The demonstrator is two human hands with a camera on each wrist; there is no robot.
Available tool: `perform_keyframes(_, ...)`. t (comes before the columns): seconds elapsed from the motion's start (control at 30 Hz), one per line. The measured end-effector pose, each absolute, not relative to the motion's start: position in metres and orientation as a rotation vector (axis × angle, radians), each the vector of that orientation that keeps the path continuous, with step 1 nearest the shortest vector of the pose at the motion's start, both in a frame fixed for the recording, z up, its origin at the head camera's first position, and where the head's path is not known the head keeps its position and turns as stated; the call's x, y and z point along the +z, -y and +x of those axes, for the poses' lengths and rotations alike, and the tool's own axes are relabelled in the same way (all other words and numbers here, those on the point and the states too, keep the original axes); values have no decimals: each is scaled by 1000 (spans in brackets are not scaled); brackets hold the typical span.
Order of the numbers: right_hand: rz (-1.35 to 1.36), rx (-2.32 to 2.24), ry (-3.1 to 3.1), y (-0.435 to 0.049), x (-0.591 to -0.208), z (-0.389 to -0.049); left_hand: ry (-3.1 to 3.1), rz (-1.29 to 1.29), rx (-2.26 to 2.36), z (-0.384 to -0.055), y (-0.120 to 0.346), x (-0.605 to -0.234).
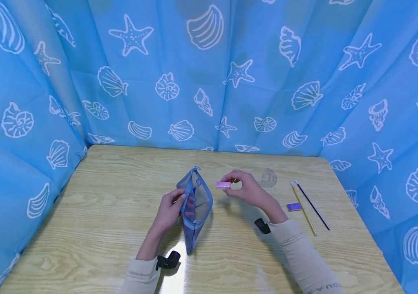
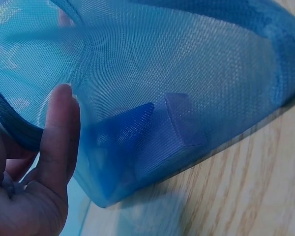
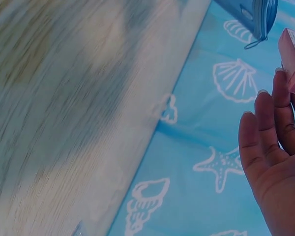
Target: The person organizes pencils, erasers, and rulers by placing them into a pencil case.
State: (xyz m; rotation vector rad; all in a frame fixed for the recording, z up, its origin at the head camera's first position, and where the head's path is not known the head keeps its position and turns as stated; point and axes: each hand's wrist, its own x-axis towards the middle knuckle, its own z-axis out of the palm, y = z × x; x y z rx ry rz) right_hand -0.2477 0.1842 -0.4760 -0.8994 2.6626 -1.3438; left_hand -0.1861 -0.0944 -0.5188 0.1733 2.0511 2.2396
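A blue mesh zip pouch [image 1: 191,233] stands with its mouth open near the middle of the table. My left hand [image 1: 169,211] grips the left edge of that mouth between thumb and fingers. Through the mesh in the left wrist view show a dark blue flat piece [image 2: 120,128] and a lilac block [image 2: 169,135] at the bottom. To the right of the pouch, my right hand [image 1: 247,190] pinches a small pink eraser [image 1: 223,185] by thumb and fingertips, above the table and apart from the pouch. In the right wrist view, the other fingers [image 3: 250,142] extend loosely.
On the right lie a purple eraser [image 1: 294,207], a yellow pencil [image 1: 304,211] and a dark pencil [image 1: 312,205]. A clear protractor [image 1: 269,178] lies behind the right hand. Blue curtain [image 1: 216,81] with shell prints surrounds the wooden table [image 1: 113,204].
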Motion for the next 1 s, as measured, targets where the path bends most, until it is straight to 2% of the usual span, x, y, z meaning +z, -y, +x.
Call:
perform_keyframes(0.67, -1037, -1293, -2614, -155, -467, -232, -2099, 171, 2222, -184, 94, -518)
perform_keyframes(1.0, -1012, -1192, -2632, -143, -464, -231, -2150, 223, 2209, -186, 95, -519)
